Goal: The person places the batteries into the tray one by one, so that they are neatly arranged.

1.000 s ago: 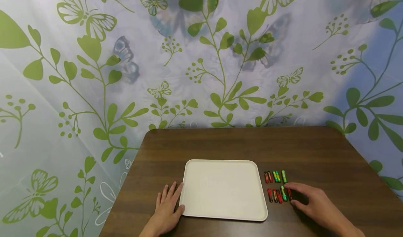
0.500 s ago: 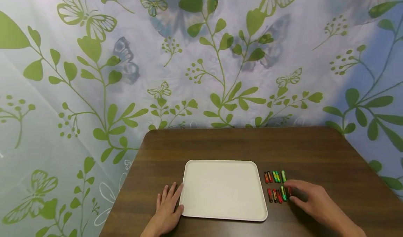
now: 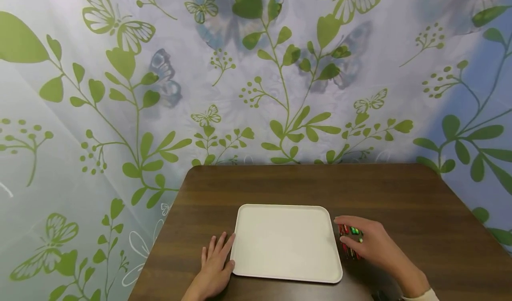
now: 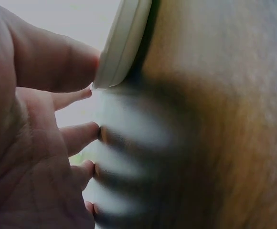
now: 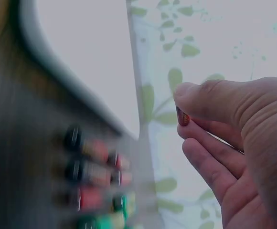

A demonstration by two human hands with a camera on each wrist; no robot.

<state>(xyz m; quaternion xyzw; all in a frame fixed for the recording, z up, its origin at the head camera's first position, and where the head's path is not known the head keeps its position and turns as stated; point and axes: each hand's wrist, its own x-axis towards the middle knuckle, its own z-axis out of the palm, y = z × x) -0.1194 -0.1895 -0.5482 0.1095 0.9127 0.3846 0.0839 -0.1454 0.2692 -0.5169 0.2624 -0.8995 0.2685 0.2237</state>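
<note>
My right hand (image 3: 372,241) is above the rows of batteries, close to the tray's right edge. In the right wrist view its thumb and fingertip pinch a small red battery (image 5: 183,117), mostly covered by the thumb. Below lie red-and-black batteries (image 5: 93,174) and green ones (image 5: 111,221); in the head view the hand hides part of both rows. A white rectangular tray (image 3: 286,243) lies on the table to their left. Fingers spread, my left hand (image 3: 213,267) rests at the tray's left edge, and its thumb touches the rim (image 4: 122,45).
The brown wooden table (image 3: 304,183) has rounded far corners. Behind it and along the left hangs a pale cloth (image 3: 248,114) printed with green leaves and butterflies.
My right hand has picked up the red battery from the right end of the near row and moved left above the others, toward the tray. The left hand stays at the tray.
</note>
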